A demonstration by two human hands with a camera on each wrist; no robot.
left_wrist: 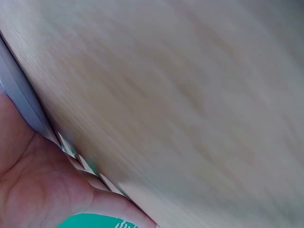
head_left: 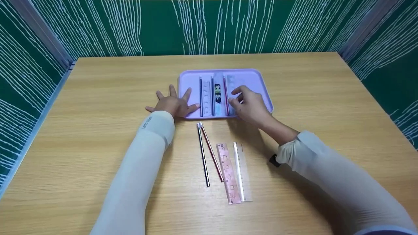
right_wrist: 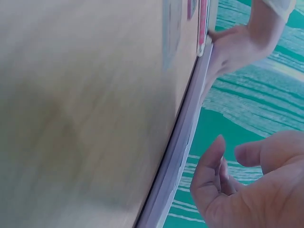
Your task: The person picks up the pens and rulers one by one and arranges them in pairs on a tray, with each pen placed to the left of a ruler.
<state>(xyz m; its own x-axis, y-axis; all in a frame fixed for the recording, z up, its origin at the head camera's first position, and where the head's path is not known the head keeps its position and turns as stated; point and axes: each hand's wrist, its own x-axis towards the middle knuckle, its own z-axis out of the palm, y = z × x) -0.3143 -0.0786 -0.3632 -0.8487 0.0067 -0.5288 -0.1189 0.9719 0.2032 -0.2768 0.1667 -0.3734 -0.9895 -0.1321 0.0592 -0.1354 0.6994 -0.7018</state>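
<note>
A purple tray (head_left: 258,76) lies toward the back of the table. Inside it, pencils and rulers stand in alternating upright columns: a dark pencil (head_left: 201,98), a clear ruler (head_left: 206,98), another dark pencil (head_left: 213,98), a ruler with cartoon figures (head_left: 217,93) and a red pencil (head_left: 225,94). A further clear ruler (head_left: 231,80) is partly hidden by my right hand (head_left: 251,106). That hand hovers over the tray's right half, fingers loosely bent, thumb and fingertips apart with nothing between them. My left hand (head_left: 173,104) rests with fingers spread across the tray's left edge.
Nearer on the wooden table (head_left: 98,130) lie a dark pencil (head_left: 203,156) and a red pencil (head_left: 212,153), their tops close together. Right of them are a pink ruler (head_left: 228,176) and a clear ruler (head_left: 243,173). Green patterned panels (head_left: 160,29) border the table.
</note>
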